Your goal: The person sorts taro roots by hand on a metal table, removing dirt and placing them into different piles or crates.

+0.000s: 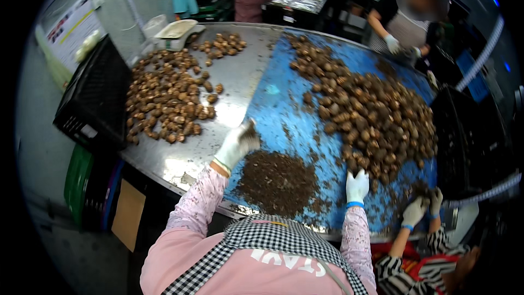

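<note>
My left hand (pixel 239 143), in a white work glove with a dirty palm side, is raised near the boundary of bare metal and blue sheet; motion blur hides whether it holds anything. My right hand (pixel 357 186), gloved in white with a blue cuff, touches the lower edge of a large pile of brown taro-like tubers (pixel 380 119); its fingertips are partly hidden among them. Between my hands, close to my apron, lies a heap of dark soil and root scraps (pixel 278 182). A second spread of cleaner-looking tubers (pixel 168 98) covers the left part of the metal table.
A black plastic crate (pixel 96 98) stands on the left table edge, near a weighing scale (pixel 176 35). Dark crates (pixel 458 143) stand at the right. A co-worker's gloved hands (pixel 421 209) are at the lower right; another co-worker (pixel 403 32) stands across the blue sheet (pixel 266 110).
</note>
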A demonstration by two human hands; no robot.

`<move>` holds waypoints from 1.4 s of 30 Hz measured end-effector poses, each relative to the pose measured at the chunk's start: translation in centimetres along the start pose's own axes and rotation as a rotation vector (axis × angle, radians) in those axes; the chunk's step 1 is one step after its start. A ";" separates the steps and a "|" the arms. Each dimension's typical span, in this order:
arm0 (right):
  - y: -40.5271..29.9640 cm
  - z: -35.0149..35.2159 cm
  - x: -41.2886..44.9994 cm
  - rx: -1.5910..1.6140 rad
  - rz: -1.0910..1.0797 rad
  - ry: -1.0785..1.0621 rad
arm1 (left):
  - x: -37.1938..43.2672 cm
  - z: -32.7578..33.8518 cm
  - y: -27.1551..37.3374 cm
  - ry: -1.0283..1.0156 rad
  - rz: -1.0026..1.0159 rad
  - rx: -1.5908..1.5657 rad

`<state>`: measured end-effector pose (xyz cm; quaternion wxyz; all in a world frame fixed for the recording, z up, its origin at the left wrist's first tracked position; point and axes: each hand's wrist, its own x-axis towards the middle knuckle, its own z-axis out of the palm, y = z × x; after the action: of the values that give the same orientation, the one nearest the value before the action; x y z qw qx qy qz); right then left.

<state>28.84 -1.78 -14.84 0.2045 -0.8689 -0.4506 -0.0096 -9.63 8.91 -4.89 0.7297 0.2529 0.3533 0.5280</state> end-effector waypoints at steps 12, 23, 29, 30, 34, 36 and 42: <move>-6.5 -1.9 -1.2 0.417 -0.247 -0.295 | -1.7 4.8 -2.4 -0.170 0.047 0.963; -9.3 -7.6 -7.1 0.789 -0.540 -0.228 | -2.5 7.6 -10.2 -0.587 -0.584 0.249; -11.2 -7.8 -7.2 0.551 -0.842 -0.039 | -4.9 10.0 -8.2 -0.378 -0.428 0.566; -11.3 -6.6 -7.0 0.552 -0.782 0.022 | -4.7 9.5 -10.2 -0.377 -0.251 0.560; -13.8 -6.9 -6.9 0.804 -0.384 -0.153 | -4.3 9.1 -10.3 -0.251 0.646 1.101; -13.6 -6.5 -6.4 0.783 -0.381 -0.188 | -6.3 10.6 -8.1 -0.203 0.620 1.263; -13.4 -7.9 -6.9 0.911 -0.262 -0.355 | -4.5 9.9 -8.7 -0.379 0.788 1.234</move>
<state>15.52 -3.23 -4.36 0.4800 -0.6160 -0.5422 0.3101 2.45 1.98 -4.05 0.2614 0.8096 0.3365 0.4037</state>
